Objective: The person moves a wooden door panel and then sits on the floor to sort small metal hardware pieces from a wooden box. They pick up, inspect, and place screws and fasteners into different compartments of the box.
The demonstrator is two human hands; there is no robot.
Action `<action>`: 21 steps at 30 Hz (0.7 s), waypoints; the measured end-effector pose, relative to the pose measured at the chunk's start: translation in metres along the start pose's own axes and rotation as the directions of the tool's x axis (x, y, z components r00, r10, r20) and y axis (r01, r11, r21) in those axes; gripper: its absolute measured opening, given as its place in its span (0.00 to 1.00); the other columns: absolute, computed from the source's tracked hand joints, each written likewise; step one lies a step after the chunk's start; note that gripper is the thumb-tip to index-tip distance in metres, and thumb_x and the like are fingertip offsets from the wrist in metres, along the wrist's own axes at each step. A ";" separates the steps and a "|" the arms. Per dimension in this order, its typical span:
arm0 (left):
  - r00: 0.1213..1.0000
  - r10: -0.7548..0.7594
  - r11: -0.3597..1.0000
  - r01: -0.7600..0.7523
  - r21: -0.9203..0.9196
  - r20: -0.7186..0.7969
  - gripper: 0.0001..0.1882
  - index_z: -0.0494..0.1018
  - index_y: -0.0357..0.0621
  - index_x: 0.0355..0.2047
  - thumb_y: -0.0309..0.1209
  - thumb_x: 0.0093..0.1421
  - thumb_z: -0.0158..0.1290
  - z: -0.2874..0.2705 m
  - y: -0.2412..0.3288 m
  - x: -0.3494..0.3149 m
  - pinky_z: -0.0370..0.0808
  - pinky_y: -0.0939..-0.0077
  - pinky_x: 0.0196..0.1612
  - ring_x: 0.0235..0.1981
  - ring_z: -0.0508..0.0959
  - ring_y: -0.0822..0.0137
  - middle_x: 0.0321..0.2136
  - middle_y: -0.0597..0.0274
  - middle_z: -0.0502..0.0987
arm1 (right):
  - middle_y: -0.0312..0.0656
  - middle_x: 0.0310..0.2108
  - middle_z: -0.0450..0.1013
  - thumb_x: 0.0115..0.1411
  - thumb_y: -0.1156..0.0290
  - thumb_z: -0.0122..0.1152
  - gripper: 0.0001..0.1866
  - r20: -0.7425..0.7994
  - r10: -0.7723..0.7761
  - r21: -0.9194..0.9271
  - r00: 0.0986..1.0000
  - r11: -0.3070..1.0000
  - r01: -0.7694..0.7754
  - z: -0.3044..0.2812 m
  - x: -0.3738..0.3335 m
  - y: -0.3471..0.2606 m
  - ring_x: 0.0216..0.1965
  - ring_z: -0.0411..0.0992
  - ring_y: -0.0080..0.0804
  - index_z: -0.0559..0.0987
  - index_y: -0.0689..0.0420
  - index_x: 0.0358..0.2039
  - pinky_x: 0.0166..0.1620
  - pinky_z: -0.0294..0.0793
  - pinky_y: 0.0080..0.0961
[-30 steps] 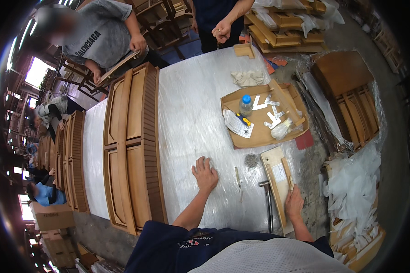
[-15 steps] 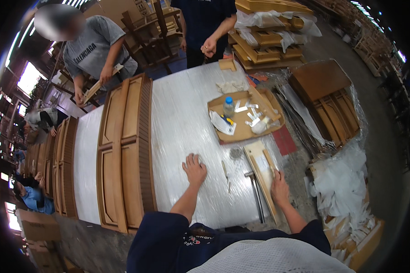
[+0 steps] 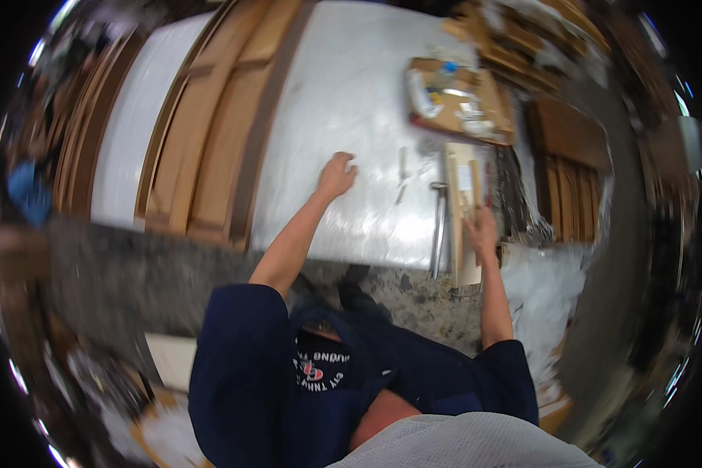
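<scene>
My left hand (image 3: 338,175) is at the wrapped white tabletop (image 3: 359,93), fingers loosely bent and apart, with nothing in them. At the table's right edge, my right hand (image 3: 482,232) is closed at the near end of a narrow wooden strip (image 3: 476,181). This strip lies along a longer pale board (image 3: 465,265) with a paper label on it. A hammer (image 3: 438,234) with a long metallic handle lies just left of the board. Between my hands there is a slim, blurred tool (image 3: 402,168).
Beyond the board stands a shallow cardboard tray (image 3: 452,117) with a blue-capped bottle (image 3: 445,75) and white pieces. A brown panelled wooden piece (image 3: 218,117) lies across the table at left. Wrapped wooden furniture (image 3: 573,148) and crumpled white wrapping (image 3: 550,285) flank the right side.
The view has tilted down and blurred, so the table sits higher in it and the two co-workers at the far side are out of sight. My left hand's fingers have gone from spread to bent.
</scene>
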State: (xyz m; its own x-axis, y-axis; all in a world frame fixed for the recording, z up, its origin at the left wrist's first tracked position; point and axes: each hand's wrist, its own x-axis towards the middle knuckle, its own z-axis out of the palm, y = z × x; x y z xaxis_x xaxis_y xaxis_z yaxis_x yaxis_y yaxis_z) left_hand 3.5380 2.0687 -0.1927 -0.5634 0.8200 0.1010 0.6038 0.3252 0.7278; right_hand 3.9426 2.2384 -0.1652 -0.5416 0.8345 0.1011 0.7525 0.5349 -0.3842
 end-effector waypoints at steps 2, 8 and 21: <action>0.994 -0.078 0.970 0.093 -0.226 0.075 0.15 0.76 0.39 0.44 0.30 0.57 0.52 -0.027 0.004 -0.084 0.74 0.62 0.47 0.40 0.79 0.52 0.41 0.51 0.78 | 0.55 0.48 0.72 0.57 0.62 0.62 0.26 -0.036 -0.071 0.067 0.997 0.995 0.073 -0.016 -0.004 -0.004 0.50 0.70 0.52 0.72 0.62 0.53 0.53 0.68 0.40; 0.899 -0.403 0.906 0.418 -0.062 0.172 0.15 0.77 0.40 0.42 0.33 0.57 0.51 -0.131 -0.051 -0.361 0.74 0.57 0.44 0.40 0.78 0.47 0.38 0.46 0.80 | 0.54 0.46 0.75 0.67 0.57 0.51 0.24 -0.132 0.063 0.050 0.989 0.997 -0.057 -0.039 -0.043 -0.130 0.45 0.74 0.44 0.73 0.67 0.51 0.48 0.71 0.35; 0.634 -0.768 0.635 0.737 -0.232 -0.090 0.15 0.78 0.42 0.42 0.32 0.56 0.51 -0.324 -0.281 -0.574 0.75 0.59 0.46 0.40 0.79 0.47 0.35 0.46 0.81 | 0.46 0.39 0.78 0.66 0.56 0.52 0.21 0.936 0.092 0.014 0.340 0.955 -0.297 0.218 -0.319 -0.437 0.38 0.77 0.34 0.77 0.62 0.47 0.41 0.74 0.31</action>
State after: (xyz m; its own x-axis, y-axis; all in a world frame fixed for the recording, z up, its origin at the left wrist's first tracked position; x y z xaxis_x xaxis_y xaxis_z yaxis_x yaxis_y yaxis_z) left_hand 3.5093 1.3542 -0.2354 -0.8718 0.2274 -0.4339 -0.1624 0.7016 0.6939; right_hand 3.7044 1.7097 -0.2295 -0.4655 0.2100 -0.8598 0.8741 0.2614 -0.4094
